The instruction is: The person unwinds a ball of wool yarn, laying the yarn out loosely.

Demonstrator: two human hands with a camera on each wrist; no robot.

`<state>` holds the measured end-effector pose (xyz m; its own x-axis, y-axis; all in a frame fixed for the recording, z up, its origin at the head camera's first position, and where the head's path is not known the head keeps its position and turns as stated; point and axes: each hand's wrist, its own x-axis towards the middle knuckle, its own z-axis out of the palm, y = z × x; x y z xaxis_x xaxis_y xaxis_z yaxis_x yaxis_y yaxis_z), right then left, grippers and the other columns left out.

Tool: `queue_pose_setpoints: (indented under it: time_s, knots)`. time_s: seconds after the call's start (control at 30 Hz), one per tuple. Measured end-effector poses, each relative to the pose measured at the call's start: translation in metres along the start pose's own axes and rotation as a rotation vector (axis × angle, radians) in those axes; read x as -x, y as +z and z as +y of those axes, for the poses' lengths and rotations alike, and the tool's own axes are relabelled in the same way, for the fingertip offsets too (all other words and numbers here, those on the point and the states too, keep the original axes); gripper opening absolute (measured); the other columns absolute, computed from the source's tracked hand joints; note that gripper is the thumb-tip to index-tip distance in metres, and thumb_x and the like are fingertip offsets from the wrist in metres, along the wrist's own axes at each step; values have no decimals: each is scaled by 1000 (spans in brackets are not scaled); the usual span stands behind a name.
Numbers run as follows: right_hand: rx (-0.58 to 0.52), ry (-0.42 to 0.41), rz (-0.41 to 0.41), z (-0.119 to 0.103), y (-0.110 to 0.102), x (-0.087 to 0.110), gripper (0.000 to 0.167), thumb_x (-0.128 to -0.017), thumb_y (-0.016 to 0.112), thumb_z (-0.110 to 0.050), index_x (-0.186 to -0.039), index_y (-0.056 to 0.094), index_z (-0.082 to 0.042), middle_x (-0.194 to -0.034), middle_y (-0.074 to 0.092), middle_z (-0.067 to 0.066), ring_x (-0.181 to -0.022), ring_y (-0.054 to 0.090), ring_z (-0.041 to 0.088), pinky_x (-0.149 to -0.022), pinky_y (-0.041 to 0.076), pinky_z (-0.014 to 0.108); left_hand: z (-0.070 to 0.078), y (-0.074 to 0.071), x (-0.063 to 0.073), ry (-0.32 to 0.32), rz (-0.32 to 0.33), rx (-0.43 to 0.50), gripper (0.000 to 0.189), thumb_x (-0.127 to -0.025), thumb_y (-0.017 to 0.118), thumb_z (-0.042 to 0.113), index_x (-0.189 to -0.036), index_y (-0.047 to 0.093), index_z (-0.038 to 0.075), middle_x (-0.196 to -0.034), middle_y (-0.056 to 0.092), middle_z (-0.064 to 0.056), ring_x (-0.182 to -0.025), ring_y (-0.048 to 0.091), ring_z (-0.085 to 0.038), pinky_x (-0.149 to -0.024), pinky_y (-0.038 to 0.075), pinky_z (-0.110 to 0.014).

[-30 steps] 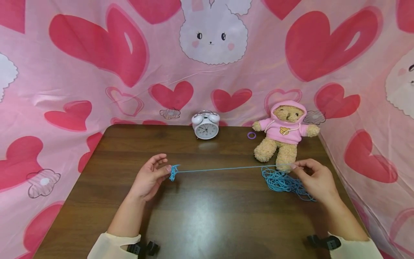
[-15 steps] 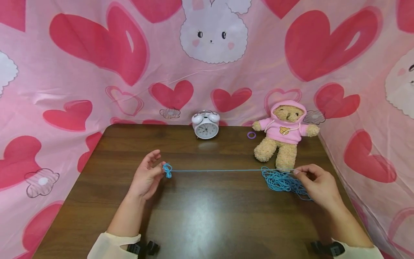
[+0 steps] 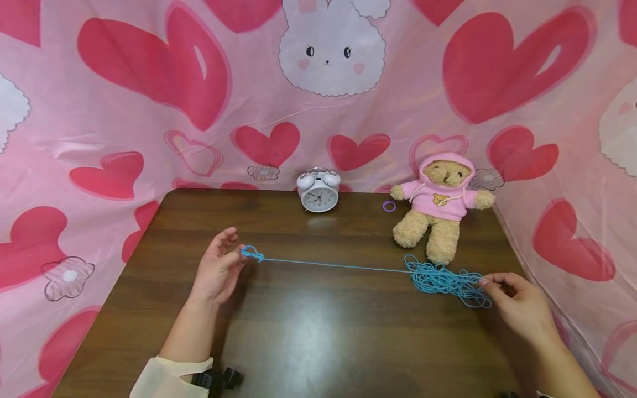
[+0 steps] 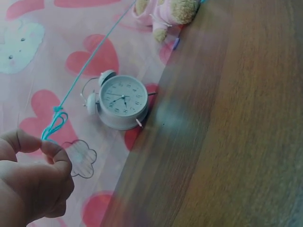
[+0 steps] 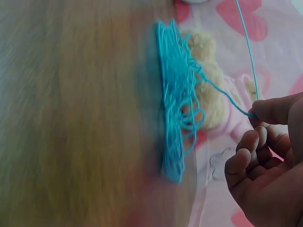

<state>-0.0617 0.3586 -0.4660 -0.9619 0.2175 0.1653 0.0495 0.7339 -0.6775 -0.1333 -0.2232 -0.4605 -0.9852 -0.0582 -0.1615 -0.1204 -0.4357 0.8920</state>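
Blue string (image 3: 338,266) runs taut between the two hands, above the table. At its left end my left hand (image 3: 216,271) pinches a small looped bundle of the string (image 4: 57,123) between thumb and forefinger. My right hand (image 3: 522,304) pinches the string between thumb and forefinger at the right. From that pinch, in the right wrist view, a slack strand leads down to a loose tangle of the same blue string (image 5: 177,90). The tangle lies on the table beside the feet of a teddy bear (image 3: 443,204) in a pink hoodie.
A white twin-bell alarm clock (image 3: 319,190) stands at the back of the brown wooden table (image 3: 308,342). A small purple ring (image 3: 389,207) lies between clock and bear. Pink heart-printed cloth (image 3: 149,110) hangs behind and at the sides.
My right hand has moved right and toward the near edge, drawing the string longer. The left hand has shifted slightly left, and its looped bundle now stretches out toward the right.
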Motion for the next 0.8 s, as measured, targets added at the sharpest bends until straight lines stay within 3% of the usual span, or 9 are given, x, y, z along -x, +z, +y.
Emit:
queue_pose_setpoints:
  time_s: [0.27,0.47,0.73,0.8]
  knots:
    - [-28,104,-23,21,-21,7,29,-99,69,-28,-105,72,0,-80,64,-26,-76,52,-7,-65,40,13,2,-2,1,11,30,21,50,-96,44,-19,-129,50,19,-126,36,-1,-103,53,-15,-83,47,-23]
    - [43,107,-13,35,-33,4,32,-100,69,-31,-106,72,0,-78,60,-33,-76,47,-16,-65,36,12,3,-6,1,33,41,45,50,-96,42,-21,-133,48,13,-125,37,-2,-99,56,-14,-77,49,-19]
    - [129,112,-46,56,-34,-1,32,-99,69,-33,-101,75,-1,-76,61,-28,-73,44,-15,-63,37,19,2,-7,0,72,25,90,51,-93,43,-23,-127,52,13,-125,36,-5,-95,56,-13,-71,48,-19]
    - [148,97,-73,62,-33,-4,30,-100,68,-29,-99,76,-1,-78,68,-19,-73,43,-17,-63,38,20,1,-7,1,73,28,81,51,-93,43,-23,-127,52,14,-125,38,-4,-94,56,-13,-71,47,-20]
